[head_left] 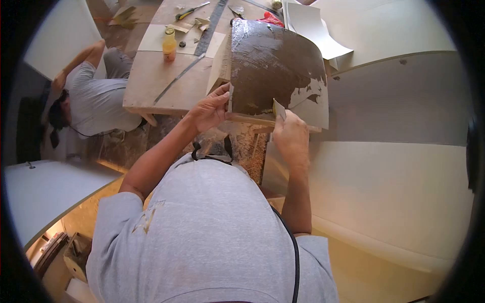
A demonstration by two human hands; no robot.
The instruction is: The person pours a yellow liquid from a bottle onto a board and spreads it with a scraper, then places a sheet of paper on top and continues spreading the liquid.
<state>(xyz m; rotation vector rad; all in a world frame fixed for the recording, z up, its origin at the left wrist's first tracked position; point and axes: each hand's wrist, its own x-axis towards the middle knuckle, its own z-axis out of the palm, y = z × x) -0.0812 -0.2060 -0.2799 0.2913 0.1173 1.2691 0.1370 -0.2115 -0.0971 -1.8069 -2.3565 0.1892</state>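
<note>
A board [275,68] with a curved right side lies at the far edge of my reach, most of its top coated in a wet-looking brown layer. Pale patches show bare at its right and lower right. My left hand [211,108] grips the board's near left edge between thumb and fingers. In my right hand [292,136] is a small flat spreader [279,109], pale with a yellowish edge, closed between the fingers. Its tip meets the coated surface near the front edge; the part inside my palm is hidden.
The wooden table [141,93] carries a bottle of orange-yellow liquid [169,45], a yellow-handled tool [192,11], metal strips and scraps. White sheets [316,30] lie behind the board. At left a person [98,96] crouches low. Large pale panels [389,197] stand at right.
</note>
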